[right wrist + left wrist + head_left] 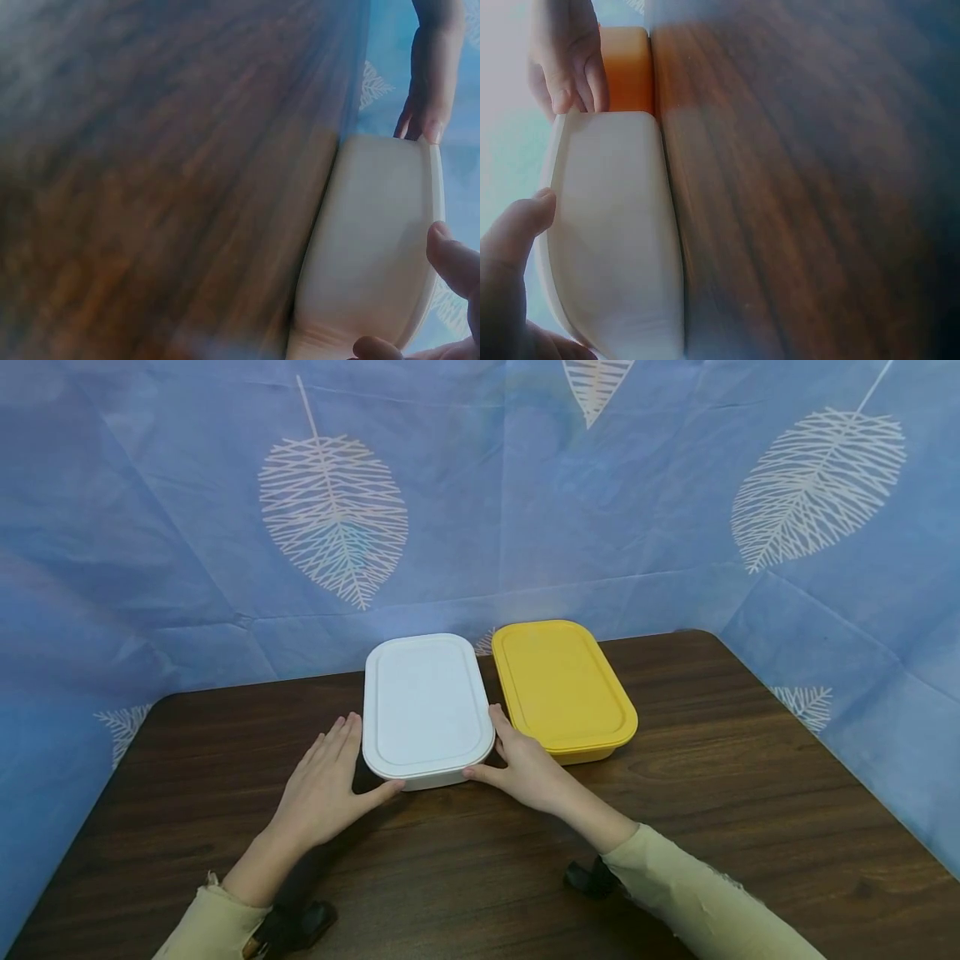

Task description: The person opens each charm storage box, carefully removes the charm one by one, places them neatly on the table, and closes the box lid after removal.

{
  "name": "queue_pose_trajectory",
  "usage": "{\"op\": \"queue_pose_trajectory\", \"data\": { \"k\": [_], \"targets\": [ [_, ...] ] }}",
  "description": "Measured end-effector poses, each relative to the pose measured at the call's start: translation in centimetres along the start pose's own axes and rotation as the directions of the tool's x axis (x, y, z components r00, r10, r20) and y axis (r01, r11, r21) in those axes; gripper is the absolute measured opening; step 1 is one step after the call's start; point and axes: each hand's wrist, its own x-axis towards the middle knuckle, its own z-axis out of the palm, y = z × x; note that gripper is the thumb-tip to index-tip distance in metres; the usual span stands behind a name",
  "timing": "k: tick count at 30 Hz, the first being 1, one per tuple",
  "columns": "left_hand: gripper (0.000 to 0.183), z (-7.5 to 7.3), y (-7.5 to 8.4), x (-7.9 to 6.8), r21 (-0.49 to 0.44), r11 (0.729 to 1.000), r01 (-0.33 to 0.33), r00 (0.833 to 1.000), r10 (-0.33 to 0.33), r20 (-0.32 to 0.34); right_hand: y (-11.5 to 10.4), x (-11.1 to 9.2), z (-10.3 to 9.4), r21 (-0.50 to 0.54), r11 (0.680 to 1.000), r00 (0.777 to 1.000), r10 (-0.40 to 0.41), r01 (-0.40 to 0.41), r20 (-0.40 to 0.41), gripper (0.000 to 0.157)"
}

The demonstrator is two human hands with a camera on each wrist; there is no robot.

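Note:
A white lidded food container (pixel 427 702) stands on the dark wooden table, between both hands. My left hand (pixel 322 785) lies along its left side with fingers straight. The left thumb (pixel 536 214) touches the lid's front rim in the left wrist view. Around the front right corner, my right hand (pixel 525 768) has its fingers extended along the side and its thumb (pixel 450 259) against the lid rim. The lid is on. Right beside it stands a yellow lidded container (pixel 566 685), behind the right fingertips in the head view.
The wooden table (pixel 712 760) reaches back to a blue cloth backdrop (pixel 540 510) with white leaf prints. Dark wrist-worn devices (pixel 592 877) sit under the forearms near the sleeve cuffs.

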Motion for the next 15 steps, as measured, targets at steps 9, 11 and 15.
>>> {"op": "queue_pose_trajectory", "data": {
  "k": [9,11,15],
  "targets": [
    [0.113,0.12,-0.1,0.03,-0.085,0.996,-0.005,1.0,0.006,0.011,0.22,0.19,-0.18,0.013,1.0,1.0,0.014,-0.014,0.023,0.102],
    [0.113,0.15,-0.11,0.07,-0.135,0.991,0.007,1.0,-0.004,0.025,0.22,0.2,-0.21,0.023,1.0,1.0,0.002,-0.003,0.026,0.101],
    [0.113,0.1,-0.04,0.13,-0.21,0.977,0.042,0.998,-0.031,0.054,0.25,0.3,-0.18,0.031,0.999,1.0,-0.005,0.005,0.021,0.1]
  ]
}}
